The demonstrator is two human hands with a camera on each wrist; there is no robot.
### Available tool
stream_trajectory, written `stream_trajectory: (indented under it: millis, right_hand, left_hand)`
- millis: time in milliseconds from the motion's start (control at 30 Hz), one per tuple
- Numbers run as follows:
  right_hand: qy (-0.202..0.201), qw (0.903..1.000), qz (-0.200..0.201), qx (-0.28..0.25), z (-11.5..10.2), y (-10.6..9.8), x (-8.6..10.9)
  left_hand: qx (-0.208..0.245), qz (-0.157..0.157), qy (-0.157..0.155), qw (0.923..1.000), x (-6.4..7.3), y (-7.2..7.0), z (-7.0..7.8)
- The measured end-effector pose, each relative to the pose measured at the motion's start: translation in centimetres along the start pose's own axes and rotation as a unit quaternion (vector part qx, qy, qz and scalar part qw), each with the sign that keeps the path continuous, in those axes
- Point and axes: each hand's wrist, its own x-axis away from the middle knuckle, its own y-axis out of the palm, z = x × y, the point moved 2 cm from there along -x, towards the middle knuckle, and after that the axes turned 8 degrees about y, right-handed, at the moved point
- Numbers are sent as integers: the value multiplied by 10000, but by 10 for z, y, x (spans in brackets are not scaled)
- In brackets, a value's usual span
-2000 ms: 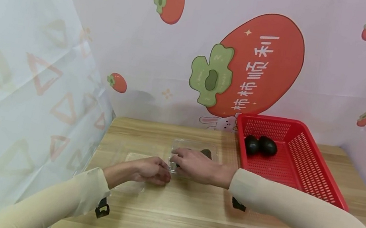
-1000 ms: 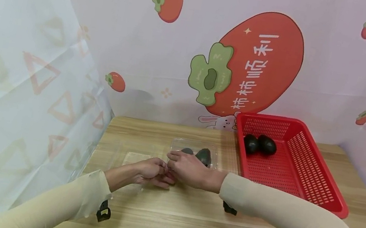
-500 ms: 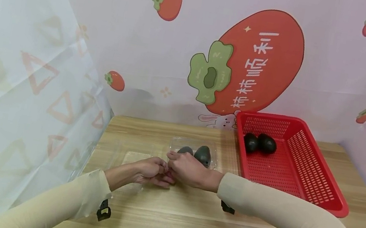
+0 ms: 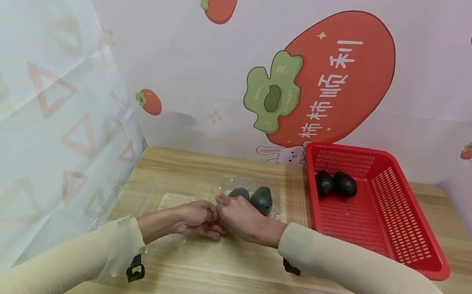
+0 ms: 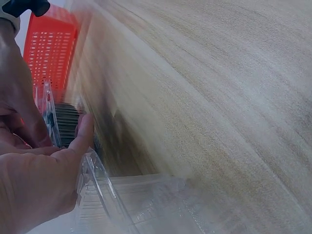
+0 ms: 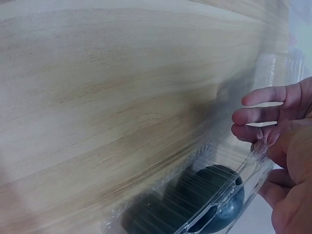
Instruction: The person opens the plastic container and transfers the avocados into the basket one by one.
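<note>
A clear plastic clamshell box (image 4: 226, 183) lies opened out on the wooden table, its other clear half (image 4: 171, 202) spread to the left. Two dark green avocados (image 4: 262, 201) sit side by side in the right half. At that half's near left corner my left hand (image 4: 195, 217) pinches the plastic edge between thumb and index finger, its other fingers extended. My right hand (image 4: 244, 219) pinches the same corner, touching the left fingers and hiding part of the box. The right wrist view shows both hands meeting at the box's rim (image 6: 253, 158), beside the avocados.
A red perforated plastic basket (image 4: 374, 217) stands on the right of the table with two dark avocados (image 4: 335, 184) at its left side. White printed sheets (image 4: 211, 70) enclose the table at the back and sides. Bare wood (image 4: 231, 286) lies in front of the hands.
My right hand has moved slightly left and nearer, uncovering the avocados. It has met my left hand at the box's corner, and over the last second both have stayed there.
</note>
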Motion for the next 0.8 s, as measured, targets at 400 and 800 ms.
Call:
stream_trajectory:
  millis: [400,800]
  right_hand:
    - [83,9996,-166,-216,5,-3,-2]
    - [257,9995,85,-189,1,-10,-9]
  left_hand:
    - [-116,170,-56,9998,0,-2,2]
    - [-384,10,-73,9992,3,-5,8]
